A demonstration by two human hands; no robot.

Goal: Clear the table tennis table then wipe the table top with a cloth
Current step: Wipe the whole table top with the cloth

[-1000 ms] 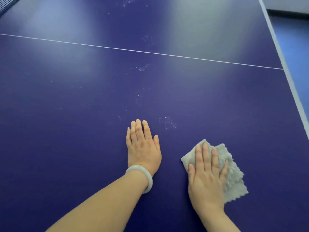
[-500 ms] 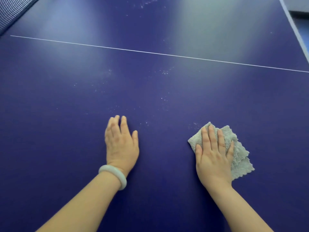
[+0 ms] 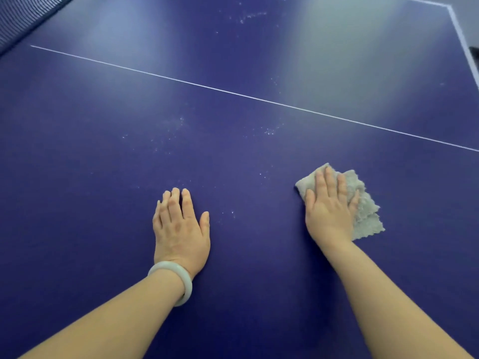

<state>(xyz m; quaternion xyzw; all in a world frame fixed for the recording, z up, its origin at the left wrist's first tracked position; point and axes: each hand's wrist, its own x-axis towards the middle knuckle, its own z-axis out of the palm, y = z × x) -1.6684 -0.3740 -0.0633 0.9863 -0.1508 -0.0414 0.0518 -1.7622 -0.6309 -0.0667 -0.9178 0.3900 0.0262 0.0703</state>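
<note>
The dark blue table tennis table top (image 3: 103,156) fills the view. A folded grey cloth (image 3: 363,206) lies flat on it at the right. My right hand (image 3: 328,208) presses down on the cloth with straight fingers, covering its left half. My left hand (image 3: 180,229), with a pale bangle on the wrist, rests flat on the bare table with fingers straight, well left of the cloth. Pale dusty specks (image 3: 268,130) dot the surface ahead of both hands.
A thin white centre line (image 3: 233,92) crosses the table from left to right. The net (image 3: 18,19) shows at the top left corner. The white edge line and table corner (image 3: 458,29) lie at the top right.
My right hand has slid the cloth forward and to the right across the table. My left hand stays flat on the table; the view has turned so it sits further left.
</note>
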